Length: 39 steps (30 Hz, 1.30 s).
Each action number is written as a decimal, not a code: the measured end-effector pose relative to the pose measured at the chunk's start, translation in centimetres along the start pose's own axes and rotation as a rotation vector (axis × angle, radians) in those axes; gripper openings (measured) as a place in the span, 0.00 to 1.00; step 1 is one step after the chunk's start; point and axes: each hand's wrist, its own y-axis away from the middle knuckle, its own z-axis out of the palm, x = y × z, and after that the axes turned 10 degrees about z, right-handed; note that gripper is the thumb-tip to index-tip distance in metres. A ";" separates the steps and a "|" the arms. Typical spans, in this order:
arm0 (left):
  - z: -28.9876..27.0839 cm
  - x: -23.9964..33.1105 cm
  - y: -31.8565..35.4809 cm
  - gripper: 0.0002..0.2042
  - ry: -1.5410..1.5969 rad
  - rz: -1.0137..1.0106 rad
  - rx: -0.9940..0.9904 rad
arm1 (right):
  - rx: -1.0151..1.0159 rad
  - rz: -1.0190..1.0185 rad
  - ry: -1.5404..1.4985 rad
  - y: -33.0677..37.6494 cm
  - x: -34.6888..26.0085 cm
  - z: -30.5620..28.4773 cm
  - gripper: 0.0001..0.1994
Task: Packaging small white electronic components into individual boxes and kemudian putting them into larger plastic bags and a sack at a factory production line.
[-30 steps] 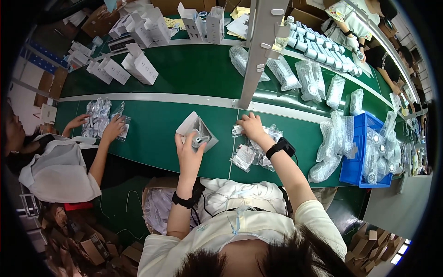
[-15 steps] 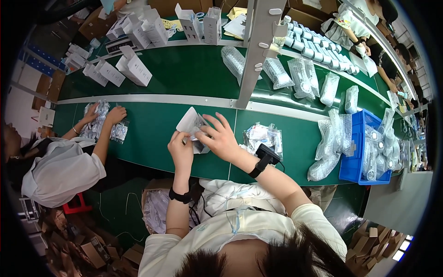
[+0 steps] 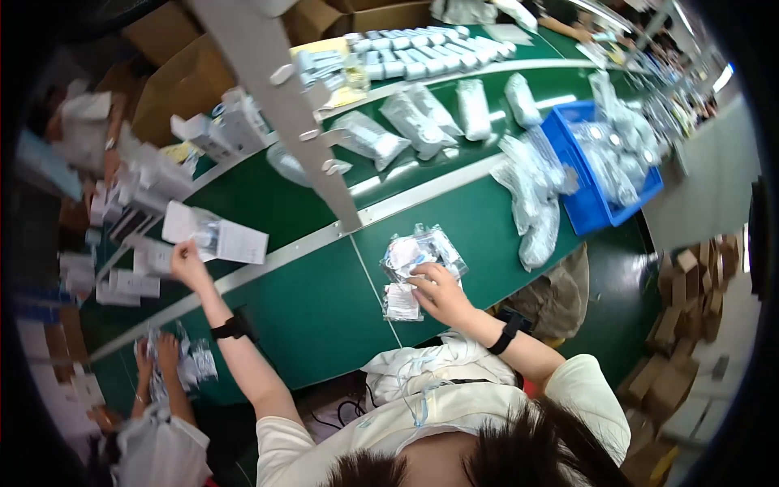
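At the left, my left hand (image 3: 188, 264) is closed on the near edge of an open white carton (image 3: 242, 243). The carton lies tipped on its side at the bench's raised rail, its flap spread, and a clear plastic packet shows in its mouth. My right hand (image 3: 442, 296) reaches over a small pile of clear packets (image 3: 422, 247) holding white and blue pieces. Its fingers are apart and bent, with the tips at a packet with a white paper (image 3: 401, 302). Both wrists wear black bands.
A blue crate (image 3: 570, 199) of bubble-wrapped items stands at the right, more wrapped bundles (image 3: 531, 203) beside it. A grey post (image 3: 312, 146) rises behind the bench. White cartons (image 3: 134, 282) stand at the far left. A co-worker's hands (image 3: 166, 349) handle packets at lower left.
The view has turned to the right. My left hand has carried the carton away to the left, toward the rail. My right hand has left it and moved to the packet pile.
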 end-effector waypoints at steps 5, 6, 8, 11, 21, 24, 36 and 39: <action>4.4 -9.4 -7.3 0.07 -0.304 0.000 0.013 | 0.262 0.433 0.202 9.4 3.4 -4.3 0.09; 5.0 -10.6 -8.0 0.08 -0.349 -0.002 0.040 | 0.281 0.455 0.198 11.1 3.8 -4.6 0.09; 7.8 -7.9 -7.2 0.08 -0.220 -0.125 -0.051 | 0.444 0.776 0.159 15.1 4.1 -5.7 0.08; 6.8 -4.7 -8.6 0.08 -0.053 -0.357 -0.111 | 0.453 0.799 0.147 16.2 3.0 -4.7 0.08; 4.3 12.4 11.9 0.21 0.192 0.137 -0.160 | 0.343 0.718 0.038 15.2 5.4 -5.9 0.13; 4.9 19.8 23.3 0.35 0.225 0.155 -0.707 | 0.366 0.704 0.159 14.8 7.4 -6.6 0.20; 18.5 28.3 33.8 0.38 0.190 0.396 -0.889 | 0.362 0.742 0.221 16.9 14.2 -13.3 0.26; 20.7 29.5 33.4 0.37 0.157 0.450 -0.912 | 0.449 0.812 0.158 18.6 15.0 -13.3 0.24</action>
